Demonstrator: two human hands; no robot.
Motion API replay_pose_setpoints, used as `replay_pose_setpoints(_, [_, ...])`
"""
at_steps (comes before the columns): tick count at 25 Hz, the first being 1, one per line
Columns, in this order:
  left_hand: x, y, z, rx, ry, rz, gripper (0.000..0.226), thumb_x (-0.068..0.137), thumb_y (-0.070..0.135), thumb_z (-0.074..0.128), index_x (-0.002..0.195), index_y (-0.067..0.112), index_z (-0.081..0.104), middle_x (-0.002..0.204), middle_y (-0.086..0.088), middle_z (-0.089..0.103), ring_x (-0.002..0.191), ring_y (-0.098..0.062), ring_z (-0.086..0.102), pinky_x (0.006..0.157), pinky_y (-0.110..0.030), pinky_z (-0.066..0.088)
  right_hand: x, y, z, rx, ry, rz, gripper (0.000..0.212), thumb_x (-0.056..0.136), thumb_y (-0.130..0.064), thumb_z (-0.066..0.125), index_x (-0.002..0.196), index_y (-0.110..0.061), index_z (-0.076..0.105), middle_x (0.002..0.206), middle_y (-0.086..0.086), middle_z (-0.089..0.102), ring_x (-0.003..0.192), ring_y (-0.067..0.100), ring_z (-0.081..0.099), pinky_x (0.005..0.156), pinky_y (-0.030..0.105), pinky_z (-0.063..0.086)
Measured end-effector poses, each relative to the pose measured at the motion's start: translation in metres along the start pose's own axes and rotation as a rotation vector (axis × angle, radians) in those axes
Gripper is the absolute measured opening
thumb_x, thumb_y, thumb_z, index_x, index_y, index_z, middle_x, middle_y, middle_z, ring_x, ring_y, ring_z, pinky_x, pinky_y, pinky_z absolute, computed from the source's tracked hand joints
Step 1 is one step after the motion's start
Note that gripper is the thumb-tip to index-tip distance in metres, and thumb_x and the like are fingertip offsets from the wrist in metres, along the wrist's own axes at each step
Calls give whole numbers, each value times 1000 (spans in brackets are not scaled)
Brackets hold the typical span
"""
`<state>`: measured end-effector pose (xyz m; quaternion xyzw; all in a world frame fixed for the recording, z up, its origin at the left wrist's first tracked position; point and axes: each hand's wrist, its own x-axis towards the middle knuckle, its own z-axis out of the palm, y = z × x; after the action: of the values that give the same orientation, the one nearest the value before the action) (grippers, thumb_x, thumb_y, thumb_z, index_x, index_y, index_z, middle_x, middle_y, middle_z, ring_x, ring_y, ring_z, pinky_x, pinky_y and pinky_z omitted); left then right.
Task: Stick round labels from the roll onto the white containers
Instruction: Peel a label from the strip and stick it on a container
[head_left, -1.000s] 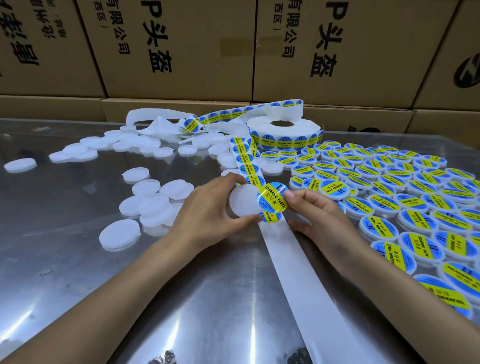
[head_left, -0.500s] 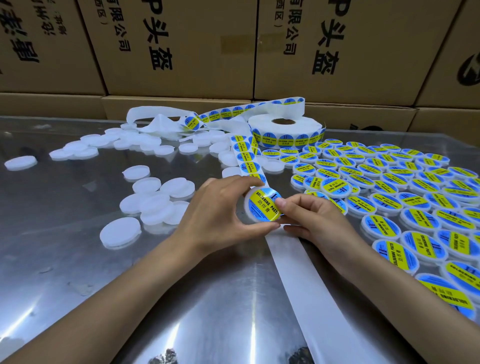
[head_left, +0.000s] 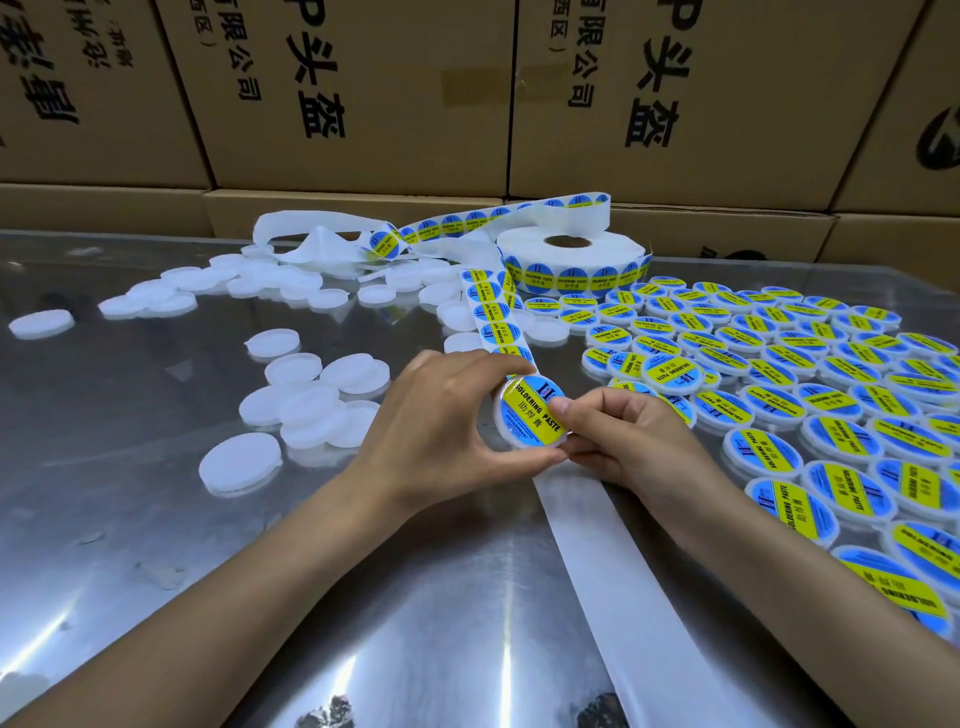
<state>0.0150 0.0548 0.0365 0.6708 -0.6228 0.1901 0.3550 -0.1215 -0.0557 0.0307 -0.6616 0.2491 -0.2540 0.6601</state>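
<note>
At the centre of the frame the left hand holds one white container tilted up off the counter, fingers curled round its rim. The right hand pinches its right edge, thumb pressed on the round label, which already covers the lid.

Risks, as I judge them: the thumb bears on one side only, so the far edge may stay lifted or trap a crease. The next label on the strip sits just behind the container, touching or nearly so, and could catch on it. The spent backing runs under the right wrist toward the lower edge and could drag as the hand moves.

Counts: one roll at upper centre, with its strip looping down to the hands and about five labels showing on the near run. Blank containers lie at left, roughly thirty, some overlapping too much to count exactly. Labelled containers fill the right side, well over sixty, running out of frame. Cardboard boxes line the back; at least five faces show.
</note>
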Motion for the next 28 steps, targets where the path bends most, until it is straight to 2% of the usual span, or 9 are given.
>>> replay_pose_setpoints(3, [1, 1, 0, 15, 14, 19, 58, 61, 55, 79, 101, 14, 68, 91, 9, 70, 81, -7, 49, 67, -23, 32, 0, 0, 1, -1, 9, 0, 23, 82, -23, 68, 61, -18, 62, 61, 1, 66, 59, 5, 60, 73, 22, 50])
replay_pose_setpoints(8, [0, 1, 0, 28, 29, 29, 58, 59, 55, 81, 100, 14, 69, 92, 9, 71, 81, -7, 50, 66, -23, 34, 1, 1, 4, -1, 35, -17, 23, 82, -19, 69, 59, -16, 64, 63, 7, 66, 65, 15, 60, 86, 39, 50])
replay_pose_setpoints(10, [0, 2, 0, 21, 30, 20, 58, 59, 55, 82, 100, 15, 69, 91, 8, 71, 80, -6, 50, 67, -23, 33, 2, 1, 4, 13, 34, -26, 24, 82, -17, 69, 58, -16, 64, 61, 6, 66, 63, 15, 59, 85, 40, 49])
replay_pose_setpoints(13, [0, 3, 0, 21, 39, 14, 58, 60, 57, 79, 98, 15, 70, 88, 9, 71, 74, -5, 51, 67, -22, 32, 3, 3, 3, -4, 30, -61, 24, 82, -16, 69, 59, -15, 63, 58, 4, 66, 60, 12, 59, 77, 32, 49])
replay_pose_setpoints(16, [0, 5, -1, 43, 67, 28, 56, 60, 57, 78, 96, 15, 70, 85, 8, 71, 68, -6, 55, 67, -23, 32, 3, 2, 3, -98, 42, -150, 21, 82, -13, 70, 63, -12, 62, 57, 0, 67, 55, 5, 62, 59, 15, 49])
replay_pose_setpoints(18, [1, 5, 0, 51, 109, 60, 55, 60, 56, 78, 94, 13, 70, 83, 7, 70, 68, -8, 57, 65, -26, 34, 3, -1, 1, -174, 39, -213, 19, 80, -15, 72, 64, -12, 61, 59, 1, 68, 57, 7, 63, 57, 15, 48])
replay_pose_setpoints(23, [0, 0, 2, 113, 169, 160, 56, 59, 53, 81, 92, 10, 71, 83, 3, 71, 69, -17, 64, 64, -35, 43, -2, -5, -3, -578, 154, -332, 28, 68, -46, 77, 63, -23, 62, 62, -10, 66, 58, 6, 61, 57, 25, 47])
replay_pose_setpoints(28, [0, -2, 4, 143, 168, 174, 50, 61, 49, 79, 90, 10, 71, 81, 4, 71, 65, -15, 61, 62, -32, 41, -10, -8, 3, -889, 267, -301, 55, 50, -79, 57, 71, -29, 56, 69, -16, 65, 68, -1, 59, 62, 30, 47])
